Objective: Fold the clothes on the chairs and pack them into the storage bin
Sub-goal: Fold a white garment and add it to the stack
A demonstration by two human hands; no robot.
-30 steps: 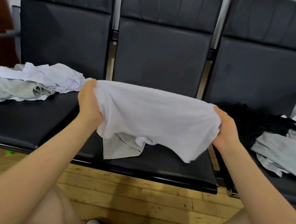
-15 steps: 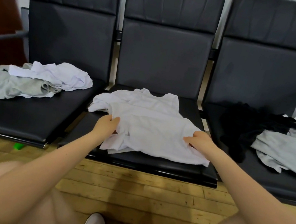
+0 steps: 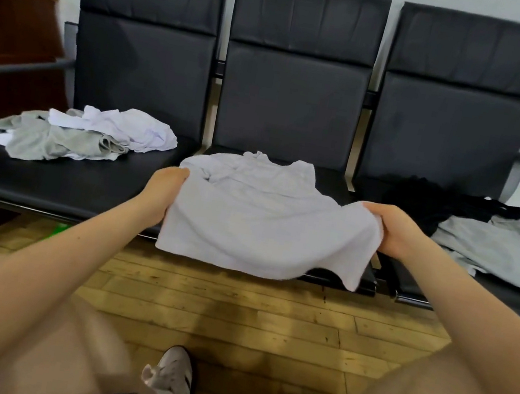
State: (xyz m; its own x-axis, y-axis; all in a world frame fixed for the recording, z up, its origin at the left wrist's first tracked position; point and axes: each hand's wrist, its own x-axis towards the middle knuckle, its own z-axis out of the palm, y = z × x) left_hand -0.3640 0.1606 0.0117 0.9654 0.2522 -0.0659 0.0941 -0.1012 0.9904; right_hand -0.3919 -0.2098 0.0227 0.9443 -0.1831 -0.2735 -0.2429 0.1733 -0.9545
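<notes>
White shirt was what we had on the middle chair, left hand clutching its left edge, right hand gripping the right edge, near hem draped off the seat front over the wooden floor.

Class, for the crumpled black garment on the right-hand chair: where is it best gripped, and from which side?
Probably the black garment is best pinched on its exposed left half, coming from the front left. Its right part lies beside or under the grey garment, so that side is crowded.
</notes>
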